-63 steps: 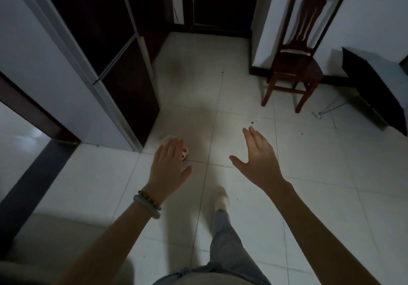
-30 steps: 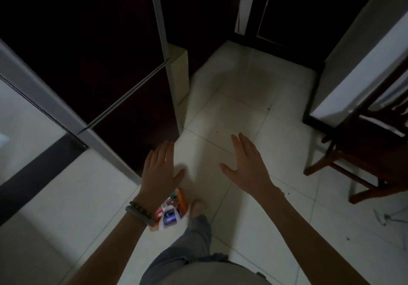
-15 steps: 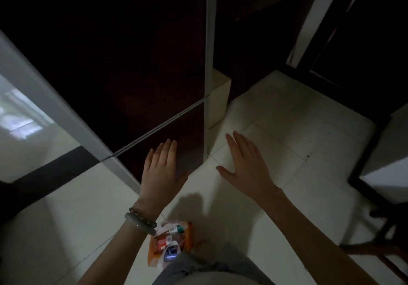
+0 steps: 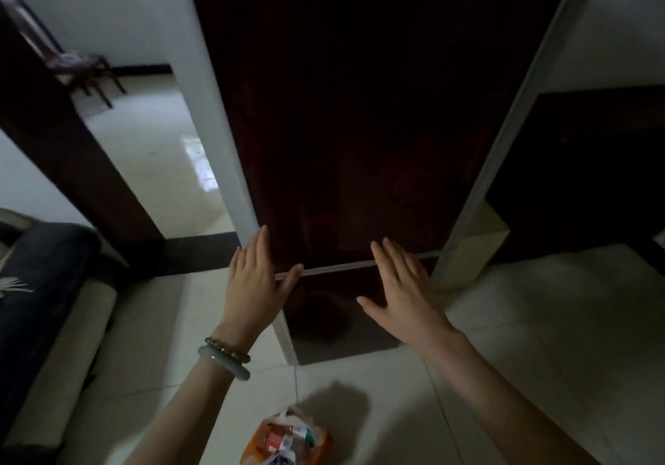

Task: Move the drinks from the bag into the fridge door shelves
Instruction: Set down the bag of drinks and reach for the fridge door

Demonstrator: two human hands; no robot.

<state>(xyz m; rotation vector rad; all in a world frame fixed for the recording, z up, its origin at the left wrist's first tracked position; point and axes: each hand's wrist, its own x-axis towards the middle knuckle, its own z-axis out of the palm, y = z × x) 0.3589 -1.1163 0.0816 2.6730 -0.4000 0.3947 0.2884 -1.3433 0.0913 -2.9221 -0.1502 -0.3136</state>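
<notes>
A tall dark red fridge (image 4: 360, 104) fills the middle and top of the frame, both its doors shut, with a pale strip marking the seam between upper and lower door. The left hand (image 4: 252, 284) is held flat in front of the fridge's lower left edge, fingers straight and together, thumb spread toward the seam, gripping nothing; whether it touches the door I cannot tell. Two bracelets (image 4: 225, 356) circle that wrist. The right hand (image 4: 403, 291) hovers just right of centre, likewise wide open and empty, thumb pointing left.

At the bottom centre of the frame, on the white tiled floor (image 4: 539, 320), sits the orange bag (image 4: 284, 441) with the drinks (image 4: 280, 436) showing through its open top, well below both hands. A dark sofa (image 4: 39, 284) lies at the left edge, and a wooden chair (image 4: 82, 65) stands in the upper left.
</notes>
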